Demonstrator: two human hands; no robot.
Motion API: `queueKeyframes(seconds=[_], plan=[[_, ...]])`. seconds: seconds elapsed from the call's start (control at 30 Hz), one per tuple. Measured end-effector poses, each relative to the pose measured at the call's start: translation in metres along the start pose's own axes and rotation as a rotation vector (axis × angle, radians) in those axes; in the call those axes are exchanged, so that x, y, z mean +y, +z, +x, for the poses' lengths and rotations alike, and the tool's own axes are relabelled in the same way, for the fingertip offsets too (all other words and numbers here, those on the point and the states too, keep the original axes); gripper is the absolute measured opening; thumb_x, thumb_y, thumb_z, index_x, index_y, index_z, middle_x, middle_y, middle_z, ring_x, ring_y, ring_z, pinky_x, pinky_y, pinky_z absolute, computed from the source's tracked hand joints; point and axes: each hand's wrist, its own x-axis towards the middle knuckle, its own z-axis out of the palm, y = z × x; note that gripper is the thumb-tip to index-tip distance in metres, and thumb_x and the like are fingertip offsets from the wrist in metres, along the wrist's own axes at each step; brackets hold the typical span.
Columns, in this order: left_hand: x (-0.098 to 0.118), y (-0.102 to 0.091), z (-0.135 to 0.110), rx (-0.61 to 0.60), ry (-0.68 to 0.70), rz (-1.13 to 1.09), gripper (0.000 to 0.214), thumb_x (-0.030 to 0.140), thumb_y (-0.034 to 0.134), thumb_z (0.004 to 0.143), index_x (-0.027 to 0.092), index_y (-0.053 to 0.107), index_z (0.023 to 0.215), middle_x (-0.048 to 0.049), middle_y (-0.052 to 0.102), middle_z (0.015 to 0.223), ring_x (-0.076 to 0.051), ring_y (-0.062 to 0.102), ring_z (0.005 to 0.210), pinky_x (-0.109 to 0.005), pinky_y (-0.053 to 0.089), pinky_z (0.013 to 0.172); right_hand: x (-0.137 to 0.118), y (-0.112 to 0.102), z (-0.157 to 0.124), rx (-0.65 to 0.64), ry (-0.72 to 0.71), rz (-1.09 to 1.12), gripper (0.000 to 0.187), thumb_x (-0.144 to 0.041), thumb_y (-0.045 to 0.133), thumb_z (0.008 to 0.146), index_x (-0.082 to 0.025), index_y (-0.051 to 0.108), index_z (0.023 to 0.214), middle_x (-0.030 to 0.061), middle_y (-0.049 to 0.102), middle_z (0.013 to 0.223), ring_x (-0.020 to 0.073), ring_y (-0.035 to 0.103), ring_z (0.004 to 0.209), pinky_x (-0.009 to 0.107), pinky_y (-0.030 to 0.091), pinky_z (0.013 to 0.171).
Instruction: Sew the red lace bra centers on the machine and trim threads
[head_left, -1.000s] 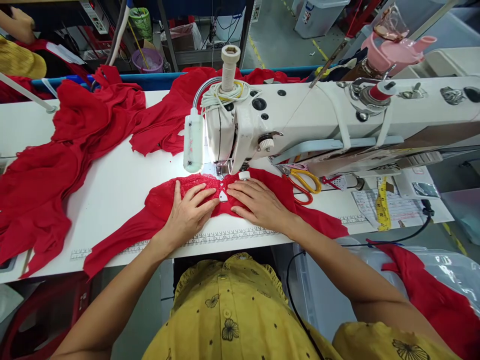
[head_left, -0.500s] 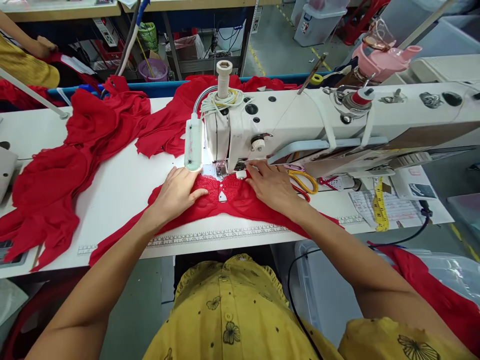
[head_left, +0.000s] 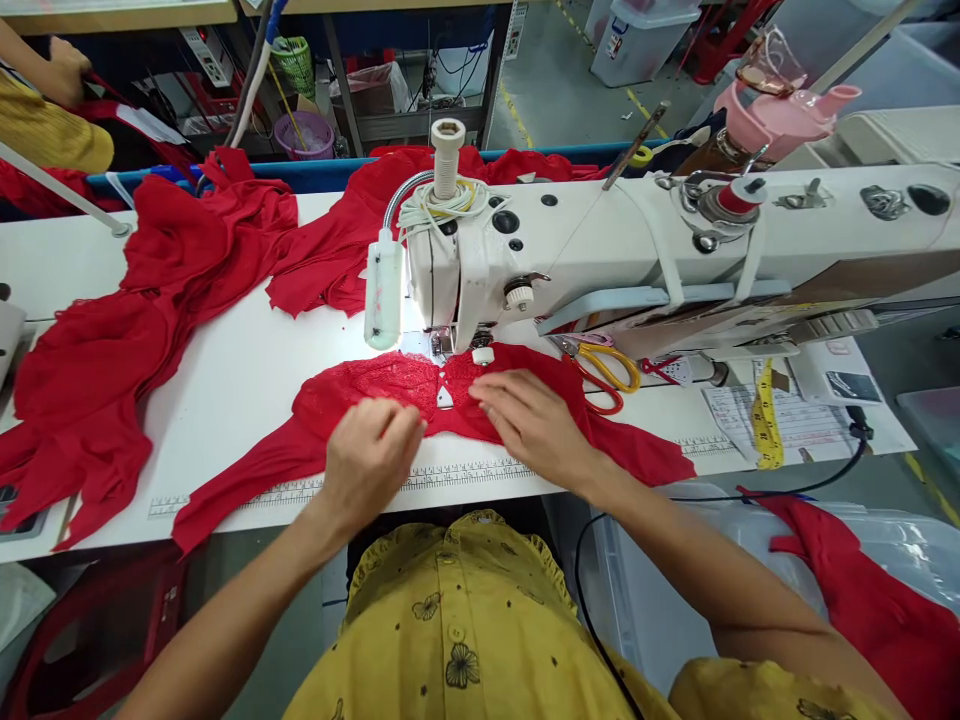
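Observation:
A red lace bra point(head_left: 360, 390) lies spread on the white sewing table, its centre just under the presser foot point(head_left: 441, 342) of the sewing machine point(head_left: 585, 225). My left hand point(head_left: 373, 455) is over the bra's lower left edge, fingers curled in; what they may hold is hidden. Across the right cup is my right hand point(head_left: 529, 425), its fingers stretched out towards the centre and nothing seen in them. Whether either hand touches the cloth I cannot tell. The machine lamp point(head_left: 385, 290) hangs above the left cup.
Piled red garments point(head_left: 165, 290) cover the table's left side. Yellow-handled scissors point(head_left: 611, 365) and red-handled scissors point(head_left: 604, 392) lie by the right cup. A tape measure point(head_left: 766, 420) rests on papers further right. A co-worker's arm point(head_left: 45, 80) shows at upper left.
Both hands have drawn back from beside the presser foot towards my body. My left fingers have curled in. The bra stays under the machine, with more of both cups showing.

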Motion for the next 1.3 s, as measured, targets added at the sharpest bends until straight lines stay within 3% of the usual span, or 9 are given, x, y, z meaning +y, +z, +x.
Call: queueKeyframes(seconds=[0.2,0.4,0.53,0.67,0.83,1.03,1.17,1.23,1.3], plan=[[0.028,0.009,-0.040,0.024,0.016,-0.025,0.012,0.013,0.065,0.088,0.018,0.060,0.098,-0.0050,0.065,0.084,-0.020,0.059,0.080,-0.034,0.046,0.072,-0.019,0.020,-0.003,-0.111,-0.152,-0.104,0.022,-0.023,0.051,0.101,-0.017,0.066,0.116,0.0083,0.070,0.111,0.0228,0.059,0.101,0.039,0.042,0.084],[0.026,0.026,-0.018,0.026,-0.074,0.114,0.018,0.024,0.059,0.093,0.017,0.064,0.109,-0.0107,0.067,0.095,-0.026,0.062,0.091,-0.040,0.047,0.079,-0.021,0.029,0.010,-0.109,-0.127,-0.146,0.022,-0.022,0.047,0.102,-0.019,0.068,0.100,0.0045,0.069,0.089,0.0199,0.054,0.084,0.039,0.036,0.079],[0.007,0.026,-0.010,0.119,0.055,0.244,0.020,0.012,0.057,0.093,0.021,0.067,0.106,-0.0102,0.072,0.105,-0.026,0.067,0.101,-0.042,0.051,0.088,-0.020,0.025,0.009,-0.081,-0.122,-0.104,0.021,-0.020,0.048,0.102,-0.018,0.068,0.103,0.0040,0.069,0.089,0.0187,0.053,0.083,0.038,0.036,0.079],[-0.020,0.013,-0.017,-0.100,0.190,0.143,0.041,0.007,0.048,0.096,0.021,0.060,0.132,-0.0117,0.065,0.136,-0.030,0.059,0.130,-0.054,0.044,0.112,-0.016,0.028,0.004,-0.105,-0.206,-0.181,0.024,-0.013,0.046,0.101,-0.019,0.069,0.103,0.0040,0.070,0.088,0.0187,0.055,0.084,0.038,0.037,0.081],[-0.048,-0.012,-0.034,-0.401,0.092,0.115,0.067,0.001,0.034,0.094,0.016,0.027,0.158,-0.0180,0.045,0.154,-0.037,0.034,0.148,-0.070,0.025,0.120,-0.015,0.026,-0.003,-0.169,-0.308,-0.275,0.030,-0.007,0.043,0.100,-0.018,0.067,0.114,0.0063,0.073,0.099,0.0197,0.057,0.088,0.040,0.040,0.088],[-0.041,-0.047,-0.026,-0.425,0.081,-0.031,0.054,0.018,0.048,0.094,0.016,0.046,0.148,-0.0213,0.046,0.153,-0.041,0.042,0.143,-0.068,0.035,0.115,-0.019,0.009,-0.006,-0.177,-0.255,-0.191,0.030,-0.010,0.047,0.098,-0.019,0.066,0.120,0.0076,0.072,0.112,0.0221,0.060,0.104,0.047,0.036,0.107],[-0.015,-0.024,-0.004,-0.198,0.065,-0.276,0.038,0.010,0.043,0.099,0.023,0.058,0.132,-0.0075,0.071,0.120,-0.019,0.067,0.110,-0.035,0.055,0.099,-0.013,0.006,0.004,-0.085,-0.085,-0.065,0.028,-0.015,0.046,0.100,-0.023,0.069,0.116,0.0067,0.072,0.112,0.0220,0.061,0.105,0.041,0.045,0.099],[-0.009,0.000,0.001,-0.122,0.031,-0.318,0.031,0.013,0.045,0.100,0.022,0.061,0.125,-0.0079,0.072,0.115,-0.019,0.067,0.107,-0.035,0.055,0.099,-0.007,0.011,0.008,-0.098,-0.068,-0.048,0.028,-0.021,0.048,0.101,-0.022,0.068,0.121,0.0089,0.071,0.117,0.0241,0.060,0.109,0.042,0.047,0.098],[-0.010,0.021,0.002,-0.184,0.014,-0.306,0.032,0.024,0.050,0.101,0.019,0.057,0.132,-0.0125,0.065,0.131,-0.025,0.060,0.124,-0.048,0.046,0.112,-0.001,0.018,0.008,-0.151,-0.075,-0.033,0.033,-0.031,0.053,0.101,-0.020,0.063,0.130,0.0109,0.068,0.125,0.0265,0.059,0.116,0.045,0.046,0.101]])
